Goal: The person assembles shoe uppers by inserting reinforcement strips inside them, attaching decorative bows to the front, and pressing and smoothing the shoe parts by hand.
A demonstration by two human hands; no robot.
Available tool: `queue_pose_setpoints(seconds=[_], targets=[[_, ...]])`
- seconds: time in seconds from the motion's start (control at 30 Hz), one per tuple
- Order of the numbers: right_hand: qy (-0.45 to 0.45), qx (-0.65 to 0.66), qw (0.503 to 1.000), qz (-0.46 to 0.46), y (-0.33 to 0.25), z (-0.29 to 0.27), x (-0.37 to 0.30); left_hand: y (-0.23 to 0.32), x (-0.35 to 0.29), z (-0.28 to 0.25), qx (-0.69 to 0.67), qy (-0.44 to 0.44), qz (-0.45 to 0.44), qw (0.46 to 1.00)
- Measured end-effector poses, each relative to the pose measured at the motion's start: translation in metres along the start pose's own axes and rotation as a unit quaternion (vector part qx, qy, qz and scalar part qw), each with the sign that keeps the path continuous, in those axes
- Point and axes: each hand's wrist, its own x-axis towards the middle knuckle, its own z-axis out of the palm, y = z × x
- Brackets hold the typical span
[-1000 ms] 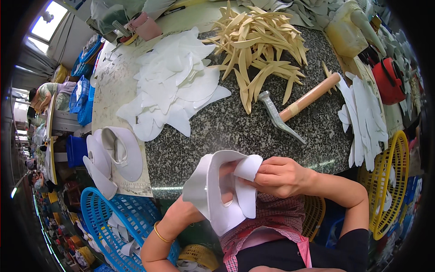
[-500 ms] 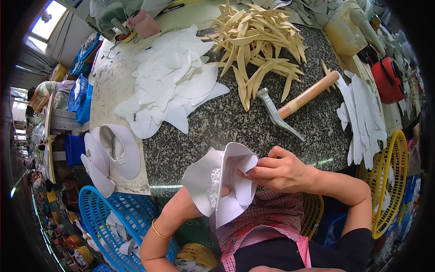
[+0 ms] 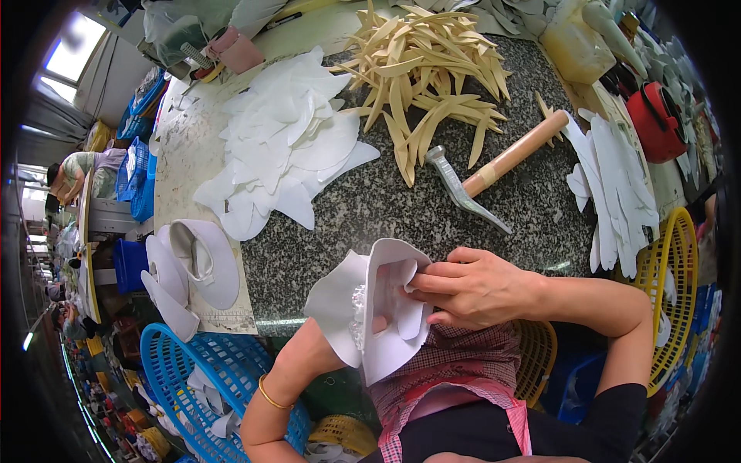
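A white shoe upper (image 3: 332, 302) is held up at the near edge of the table, its opening turned to the right. My left hand (image 3: 315, 345) supports it from the left; most of that hand is hidden by the piece, with a thumb tip showing inside. My right hand (image 3: 472, 289) has its fingers bent over the upper's right edge, gripping a white flap in the opening. Shiny, crinkled material lies along the fold on the upper's left side. Beyond my hands, a hammer (image 3: 515, 155) with a wooden handle rests on the speckled stone slab (image 3: 309, 258).
White cut pieces (image 3: 289, 147) are heaped at the left, with curved beige strips (image 3: 424, 69) farther back. Several shaped uppers (image 3: 212, 266) stand at the left edge, above a blue basket (image 3: 185, 370). Long white pieces (image 3: 617, 193) and a yellow basket (image 3: 671, 309) are at the right.
My right hand has shifted slightly left and its fingers reach further into the upper's opening. The upper has turned a little, showing more of its inside. The view has moved slightly.
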Motion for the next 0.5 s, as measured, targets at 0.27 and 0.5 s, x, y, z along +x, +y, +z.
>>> queue_pose_setpoints(seconds=[0.27,0.5], targets=[[0.008,-0.189,0.98,-0.054,0.002,0.01,-0.02,0.007,-0.001,-0.001,0.233,-0.01,0.009,0.972],[0.095,-0.262,0.96,0.0,0.011,0.004,-0.007,-0.002,0.018,-0.015,0.328,0.003,0.135,0.935]])
